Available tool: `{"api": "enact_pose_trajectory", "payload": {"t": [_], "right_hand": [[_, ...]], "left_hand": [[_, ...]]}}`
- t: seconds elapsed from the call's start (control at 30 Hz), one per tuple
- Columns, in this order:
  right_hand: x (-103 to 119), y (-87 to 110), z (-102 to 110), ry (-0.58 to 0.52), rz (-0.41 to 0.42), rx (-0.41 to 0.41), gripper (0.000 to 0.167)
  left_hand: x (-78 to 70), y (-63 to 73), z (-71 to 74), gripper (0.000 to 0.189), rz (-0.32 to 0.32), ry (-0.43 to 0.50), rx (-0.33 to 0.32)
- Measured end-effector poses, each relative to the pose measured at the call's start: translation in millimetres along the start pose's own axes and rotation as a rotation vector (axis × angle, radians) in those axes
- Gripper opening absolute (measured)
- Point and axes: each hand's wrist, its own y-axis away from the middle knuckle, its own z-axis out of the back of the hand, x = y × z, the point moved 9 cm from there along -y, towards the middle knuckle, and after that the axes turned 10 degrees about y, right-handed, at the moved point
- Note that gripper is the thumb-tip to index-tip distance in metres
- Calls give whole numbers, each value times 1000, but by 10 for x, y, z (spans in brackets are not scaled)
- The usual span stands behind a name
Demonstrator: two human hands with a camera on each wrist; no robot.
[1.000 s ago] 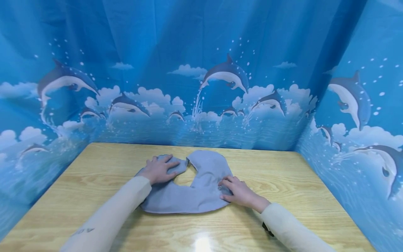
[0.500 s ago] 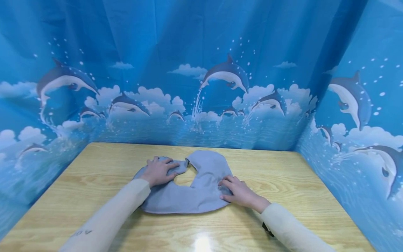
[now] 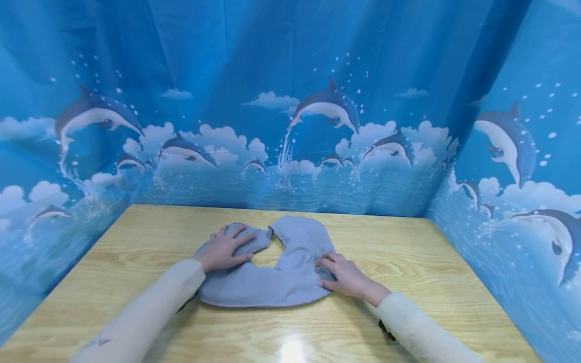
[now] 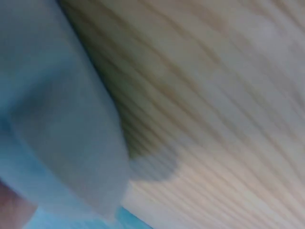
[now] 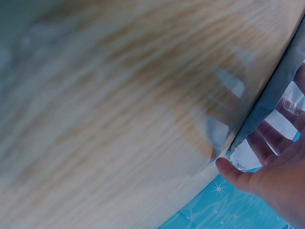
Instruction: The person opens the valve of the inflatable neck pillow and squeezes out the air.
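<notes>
A grey, C-shaped piece of soft cloth [image 3: 272, 287], bib-like with a neck opening, lies spread on the table. Its two upper ends come close together at the back. My left hand [image 3: 224, 248] rests on its left arm with fingers spread and the thumb toward the opening. On the right edge, my right hand [image 3: 347, 276] lies with relaxed fingers over the cloth, beside a small round fastener [image 3: 317, 270]. The right wrist view has the hand [image 5: 281, 167] at the cloth's edge, thumb apart from the fingers. A sleeve [image 4: 71, 129] covers the left hand in its wrist view.
The wood-grain table [image 3: 408, 262] is enclosed at the back and sides by a blue curtain [image 3: 254, 60] printed with dolphins and clouds. A dark strap [image 3: 386, 330] shows under the right sleeve.
My left hand has shifted slightly to the left and its forearm has swung left. The cloth's left part has moved a little with it. My right hand has stayed in place.
</notes>
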Motion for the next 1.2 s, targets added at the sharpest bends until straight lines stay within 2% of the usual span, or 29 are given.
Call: {"api": "enact_pose_trajectory", "payload": {"t": [0.17, 0.4, 0.5, 0.77, 1.03, 1.2], "right_hand": [[-15, -8, -7, 3, -4, 1, 33], [-5, -8, -5, -12, -3, 6, 34], [-2, -7, 0, -8, -4, 5, 34], [-6, 5, -9, -12, -3, 5, 34], [-1, 3, -5, -10, -1, 5, 34], [-7, 8, -8, -11, -4, 12, 35]], "left_hand": [[-4, 118, 70, 67, -62, 65, 42], [3, 303, 124, 87, -98, 83, 125], [10, 358, 126, 92, -114, 76, 136], [12, 398, 93, 96, -147, 45, 94], [-14, 420, 62, 96, -158, 27, 78], [-50, 454, 59, 91, -198, 21, 61]]}}
